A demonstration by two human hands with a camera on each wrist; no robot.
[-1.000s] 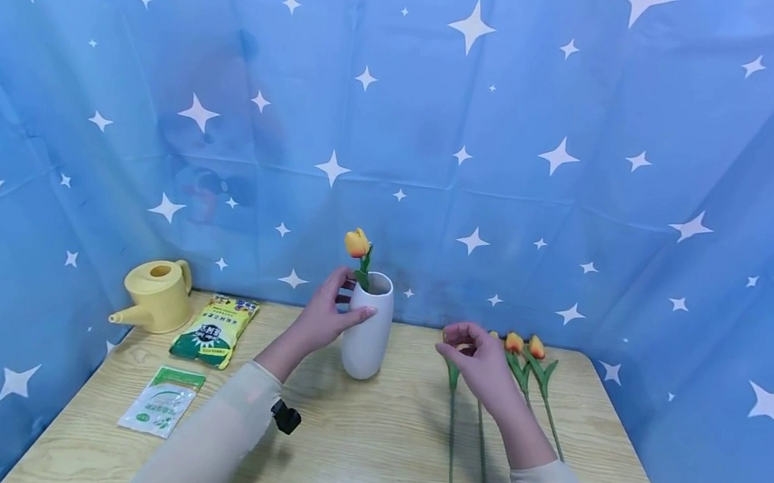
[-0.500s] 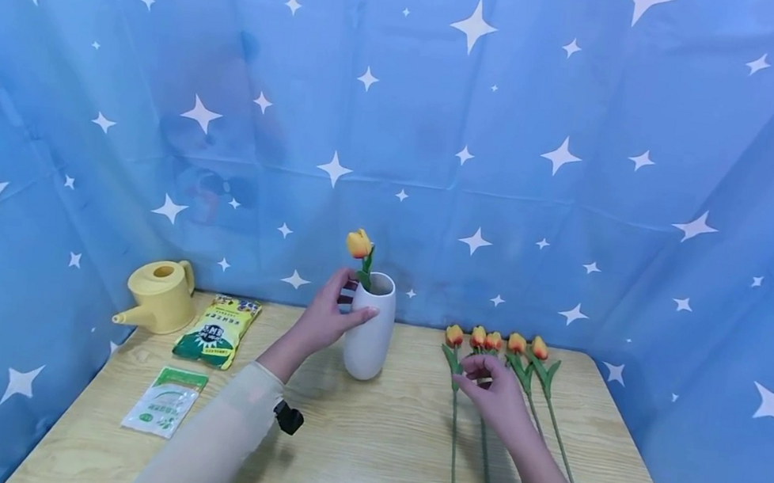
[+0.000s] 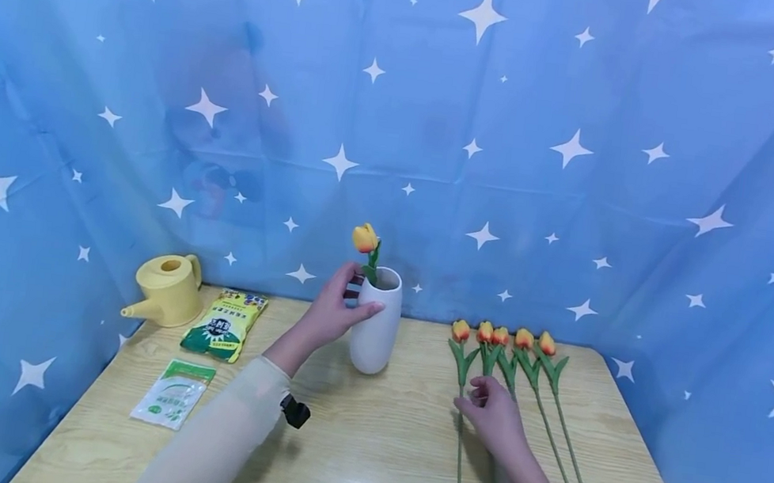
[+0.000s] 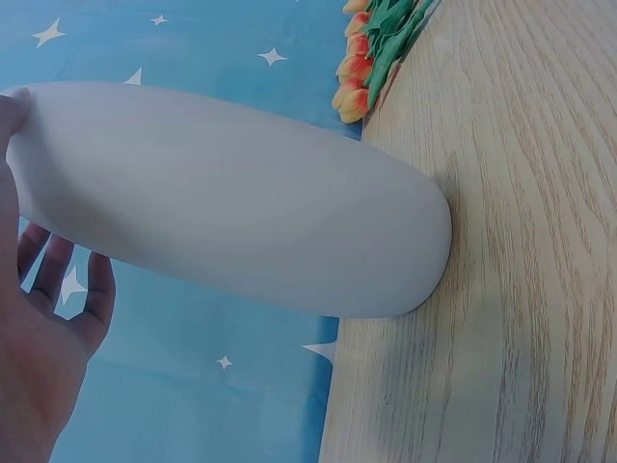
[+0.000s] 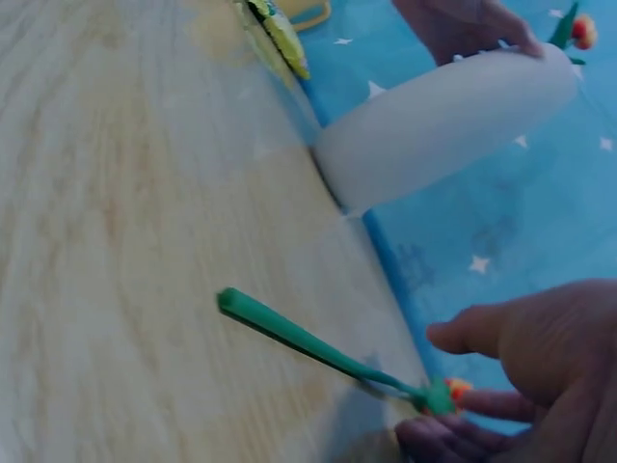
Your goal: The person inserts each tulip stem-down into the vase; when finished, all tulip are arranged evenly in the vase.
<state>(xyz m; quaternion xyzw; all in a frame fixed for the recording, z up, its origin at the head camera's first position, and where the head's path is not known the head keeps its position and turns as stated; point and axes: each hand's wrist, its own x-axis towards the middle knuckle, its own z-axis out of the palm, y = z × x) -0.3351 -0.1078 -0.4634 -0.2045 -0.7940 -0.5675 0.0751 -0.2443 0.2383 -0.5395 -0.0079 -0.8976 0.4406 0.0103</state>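
My left hand point(image 3: 330, 316) grips the white vase point(image 3: 377, 332) near its rim, thumb across the front and fingers behind. The vase stands upright on the table, with one yellow-orange tulip point(image 3: 364, 239) leaning left in its mouth. In the left wrist view, the smooth vase wall point(image 4: 241, 203) fills the middle, with fingertips along its side. To the right, several tulips point(image 3: 460, 331) lie side by side, blooms toward the curtain. Over the stems at the row's left hovers my right hand point(image 3: 497, 425). The right wrist view shows its thumb apart from the fingers, beside a green stem point(image 5: 289, 333).
A yellow watering can point(image 3: 169, 292) stands at the table's back left. Beside it lies a yellow-green packet point(image 3: 225, 327), and a white-green sachet point(image 3: 173, 395) lies in front. A blue starry curtain point(image 3: 429, 119) rises behind the wooden table point(image 3: 335, 443).
My right hand has drawn back toward me along the stems, uncovering the tulip blooms. My left hand keeps its hold on the vase. The head view has shifted slightly.
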